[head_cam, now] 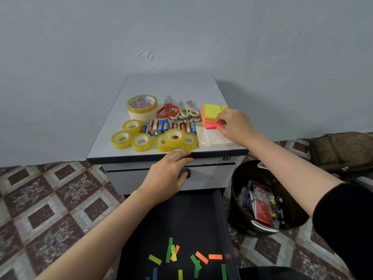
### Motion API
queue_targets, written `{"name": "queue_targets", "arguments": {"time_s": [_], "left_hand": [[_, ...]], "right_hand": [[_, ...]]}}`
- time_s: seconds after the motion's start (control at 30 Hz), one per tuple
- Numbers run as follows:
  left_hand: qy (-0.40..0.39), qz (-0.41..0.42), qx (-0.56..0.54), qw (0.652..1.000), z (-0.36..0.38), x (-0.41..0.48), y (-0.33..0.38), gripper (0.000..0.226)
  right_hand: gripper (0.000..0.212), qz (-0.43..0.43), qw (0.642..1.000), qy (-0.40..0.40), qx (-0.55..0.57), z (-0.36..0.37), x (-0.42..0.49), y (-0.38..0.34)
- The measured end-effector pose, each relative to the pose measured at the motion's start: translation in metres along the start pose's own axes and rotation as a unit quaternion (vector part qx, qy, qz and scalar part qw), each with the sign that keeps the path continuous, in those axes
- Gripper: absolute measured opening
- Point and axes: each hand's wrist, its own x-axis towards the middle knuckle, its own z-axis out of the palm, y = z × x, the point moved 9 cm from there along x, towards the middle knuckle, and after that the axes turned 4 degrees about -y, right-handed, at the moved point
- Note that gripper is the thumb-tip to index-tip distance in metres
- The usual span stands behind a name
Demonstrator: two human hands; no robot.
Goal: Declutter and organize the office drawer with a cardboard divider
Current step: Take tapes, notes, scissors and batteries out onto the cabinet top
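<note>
Strips of coloured paper (215,256) scattered over pulled-out black drawer (181,215), side walls close. Left hand (167,174) flat, fingers straight, on front edge of grey cabinet top (171,85). Right hand (236,126) pinching neon sticky-note stack (212,111) at right edge. Beyond, bare top up to wall (181,37).

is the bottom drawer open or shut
Open: the drawer is pulled out, its dark floor showing loose coloured paper strips.
</note>
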Motion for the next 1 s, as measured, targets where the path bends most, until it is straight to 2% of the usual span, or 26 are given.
{"name": "queue_targets", "arguments": {"time_s": [0.23,0.37,0.57,0.63,0.73,0.9,1.0], "left_hand": [[-0.007,-0.017,-0.006,1.000,-0.001,0.002,0.000,0.040],[-0.042,-0.031,-0.004,0.999,0.003,0.000,-0.001,0.042],[-0.032,-0.029,0.001,0.999,0.008,-0.032,-0.002,0.044],[-0.028,-0.028,-0.008,0.999,0.013,-0.052,-0.004,0.044],[-0.093,-0.072,-0.009,0.993,0.033,-0.086,-0.013,0.045],[-0.173,-0.134,-0.011,0.976,0.062,-0.154,-0.024,0.046],[-0.204,-0.174,-0.025,0.963,0.077,-0.185,-0.031,0.047]], "right_hand": [[0.021,0.019,0.999,0.024,0.029,0.000,-0.002,0.001],[0.018,0.033,0.998,0.036,0.045,-0.001,-0.009,0.003],[0.005,0.028,0.975,0.139,0.172,-0.017,-0.067,-0.023],[0.005,0.019,0.965,0.146,0.215,-0.007,-0.100,-0.042],[0.005,0.010,0.964,0.101,0.247,0.027,-0.142,-0.068],[0.002,0.018,0.960,-0.018,0.281,0.092,-0.194,-0.101],[0.018,0.021,0.951,-0.090,0.295,0.121,-0.213,-0.117]]}}
